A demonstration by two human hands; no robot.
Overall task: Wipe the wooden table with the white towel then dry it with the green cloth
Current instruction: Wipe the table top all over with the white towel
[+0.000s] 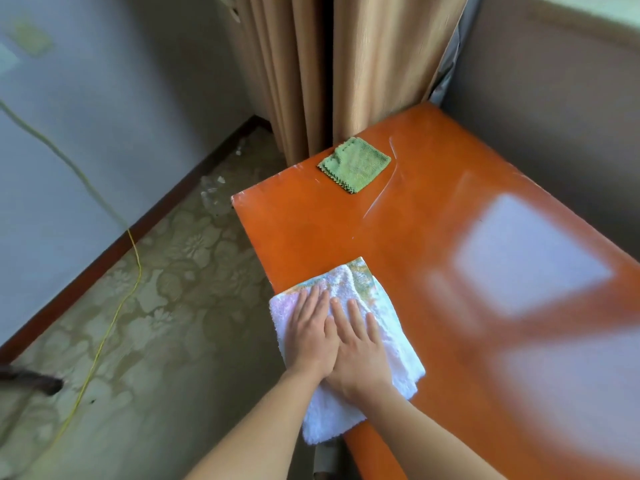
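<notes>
Both hands lie flat on the towel [349, 344], side by side and touching each other. The left hand [310, 336] has its fingers straight and close together, pressing the cloth down. The right hand [358, 351] is the same: its fingers are straight and a little spread, with the palm on the towel, and its inner edge lies partly over the left hand. Neither hand is curled around anything.

The towel is white and folded, with a coloured printed band along the edge beyond the fingertips. It lies under the hands on the table [433, 237], at the table's left edge; the part nearest to the person hangs over that edge, below the left wrist.

The table is orange-brown and shiny. To the right of the hands its surface shows pale reflections of a window. Beyond the hands, a thin curved wet streak [382, 192] runs across the top.

The green cloth [355, 164] is folded into a square and lies flat on the table, well beyond the fingertips, near the far left edge and well apart from the towel.

Behind the cloth hang beige curtains [311, 64]. To the left of the hands is a patterned floor [166, 306] with a yellow cord [114, 317] lying on it.
</notes>
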